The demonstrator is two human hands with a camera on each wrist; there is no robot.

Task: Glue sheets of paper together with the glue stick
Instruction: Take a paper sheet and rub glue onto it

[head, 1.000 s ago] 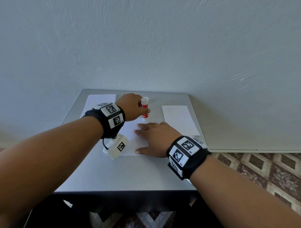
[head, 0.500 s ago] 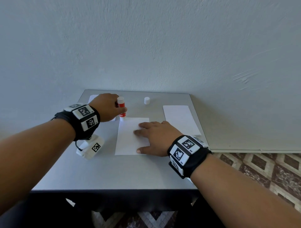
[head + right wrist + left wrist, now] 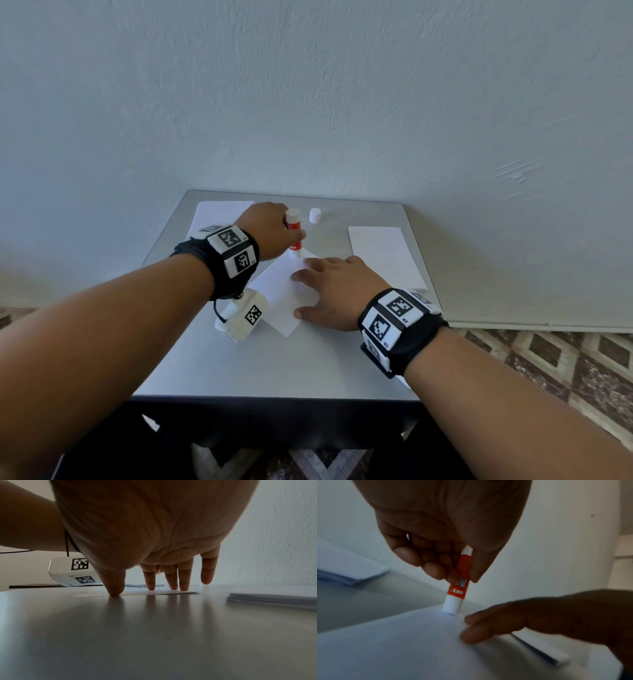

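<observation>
Left wrist: left hand [image 3: 440, 531] grips glue stick [image 3: 457, 586].

Plain room: bare plastered wall [image 3: 308, 102], patterned floor tiles [image 3: 565, 359], small table [image 3: 274, 370].

wall [image 3: 308, 85]: pale textured | table [image 3: 274, 370]: grey | floor [image 3: 565, 356]: brown diamond tiles

I read "DIY" and "GLUE STICK", inverted, on the orange glue stick [image 3: 458, 580] at centre frame. Right wristband [image 3: 397, 322] tags, lower right, carry "R2", "R3"; the left band's characters are illegible.
</observation>
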